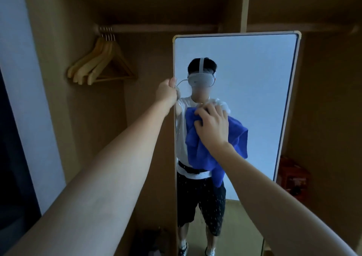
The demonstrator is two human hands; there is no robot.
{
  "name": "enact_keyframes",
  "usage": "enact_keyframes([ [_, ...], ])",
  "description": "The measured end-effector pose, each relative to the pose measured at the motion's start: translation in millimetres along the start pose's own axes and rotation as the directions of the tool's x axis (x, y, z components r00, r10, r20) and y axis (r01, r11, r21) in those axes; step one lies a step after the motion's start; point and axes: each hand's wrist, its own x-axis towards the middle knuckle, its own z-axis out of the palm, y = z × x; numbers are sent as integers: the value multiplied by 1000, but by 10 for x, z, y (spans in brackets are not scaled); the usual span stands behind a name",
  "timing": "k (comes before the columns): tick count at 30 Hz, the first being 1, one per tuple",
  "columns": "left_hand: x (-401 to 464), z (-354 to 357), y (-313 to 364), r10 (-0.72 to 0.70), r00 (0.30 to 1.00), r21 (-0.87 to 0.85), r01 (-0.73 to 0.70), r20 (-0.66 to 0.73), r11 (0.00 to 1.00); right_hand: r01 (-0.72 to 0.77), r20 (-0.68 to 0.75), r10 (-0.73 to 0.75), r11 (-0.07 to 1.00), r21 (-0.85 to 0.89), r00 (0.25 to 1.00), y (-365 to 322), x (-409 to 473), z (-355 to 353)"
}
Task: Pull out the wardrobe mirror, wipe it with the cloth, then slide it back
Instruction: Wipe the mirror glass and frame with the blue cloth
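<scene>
The tall wardrobe mirror (264, 91) in a light wooden frame stands pulled out in front of the open wardrobe, facing me. My left hand (166, 93) is closed around the mirror's left frame edge at about head height. My right hand (212, 126) presses a blue cloth (203, 152) flat against the glass near the mirror's middle, and the cloth hangs down below the hand. The glass shows a reflection of a person wearing a headset.
Several wooden hangers (101, 64) hang from the rail (156, 28) at the upper left inside the wardrobe. A red box (292, 174) sits on the wardrobe floor behind the mirror's right edge. Dark items (150, 242) lie at the bottom left of the mirror.
</scene>
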Motion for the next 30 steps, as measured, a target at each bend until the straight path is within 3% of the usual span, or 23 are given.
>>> enact_keyframes([
  [5,-86,-22,42,-25,999,7,25,25,1000,65,60,-65,998,10,996,29,153,-92],
  [10,-66,-6,-27,-10,999,-5,10,41,1000,-42,-45,43,999,17,998,-3,671,-229],
  [17,-101,54,-40,-45,999,-22,45,5,999,-30,36,30,999,12,999,105,-27,-28],
  [20,-121,41,-54,-42,999,-12,42,1,999,11,79,-12,1000,12,997,137,124,-82],
  [25,-44,51,-156,-44,997,-7,45,61,999,-67,-33,66,998,-6,997,155,616,-167],
  [30,-41,93,-146,-57,998,22,57,2,998,-52,-56,53,998,20,997,220,146,9],
])
